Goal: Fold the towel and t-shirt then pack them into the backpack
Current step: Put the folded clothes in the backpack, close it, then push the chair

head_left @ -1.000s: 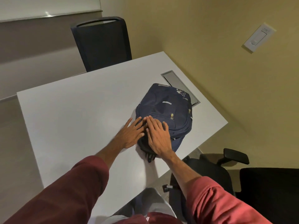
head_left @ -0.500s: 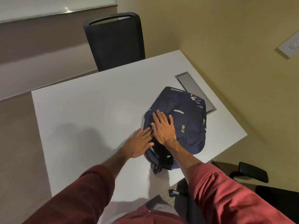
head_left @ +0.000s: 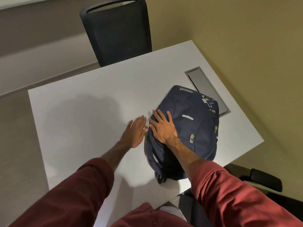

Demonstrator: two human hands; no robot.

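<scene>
A navy blue backpack (head_left: 193, 126) lies flat on the right side of the white table (head_left: 85, 122), zips shut, white lettering on its front. My right hand (head_left: 161, 126) rests flat on the backpack's left part with its fingers spread. Just left of the bag, my left hand (head_left: 135, 132) lies with straight fingers over the table, its fingertips close to the bag's edge. No towel or t-shirt is in view.
A grey cable hatch (head_left: 206, 89) is set in the table behind the backpack. A black chair (head_left: 118, 30) stands at the far side. Another black chair's armrest (head_left: 264, 179) shows at the near right. A wall runs along the right.
My left hand has slid off the backpack onto the table beside it. My right hand has moved further up the bag. The view has shifted closer.
</scene>
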